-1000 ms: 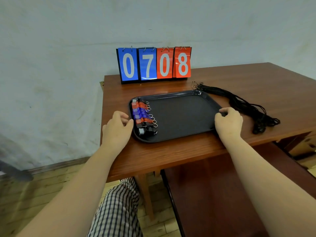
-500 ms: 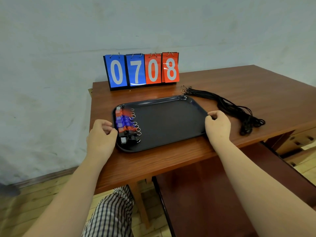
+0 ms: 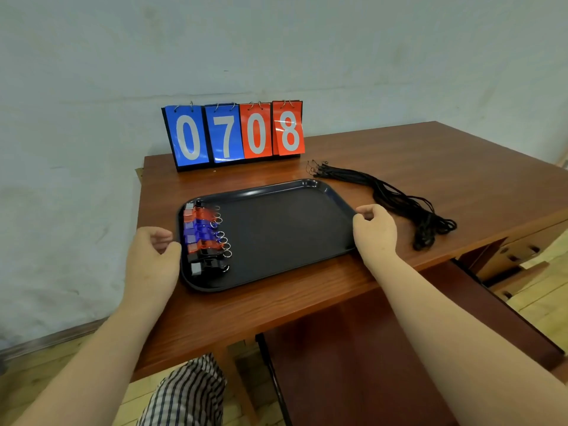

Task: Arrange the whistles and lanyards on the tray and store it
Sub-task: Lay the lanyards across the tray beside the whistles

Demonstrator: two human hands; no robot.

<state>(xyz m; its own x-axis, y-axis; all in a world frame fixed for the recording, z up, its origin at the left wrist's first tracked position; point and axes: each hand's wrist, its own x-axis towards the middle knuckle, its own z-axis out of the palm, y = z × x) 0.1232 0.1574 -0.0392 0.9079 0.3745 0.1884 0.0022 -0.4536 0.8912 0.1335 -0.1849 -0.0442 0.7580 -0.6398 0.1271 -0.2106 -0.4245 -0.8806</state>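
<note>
Wooden table (image 3: 430,167), black tray (image 3: 285,235) on it. Whistles (image 3: 204,236) rowed along tray's left end. Lanyards (image 3: 399,199) bundled on table, just right of tray. Left hand (image 3: 152,261) and right hand (image 3: 373,232) at tray's short edges, fingers curled half-open; actual grip on rim unclear. Scoreboard (image 3: 233,133) behind reads 0708.

Tray (image 3: 307,192) floor bare right of whistles (image 3: 204,236) (lanyards (image 3: 399,201) outside).
</note>
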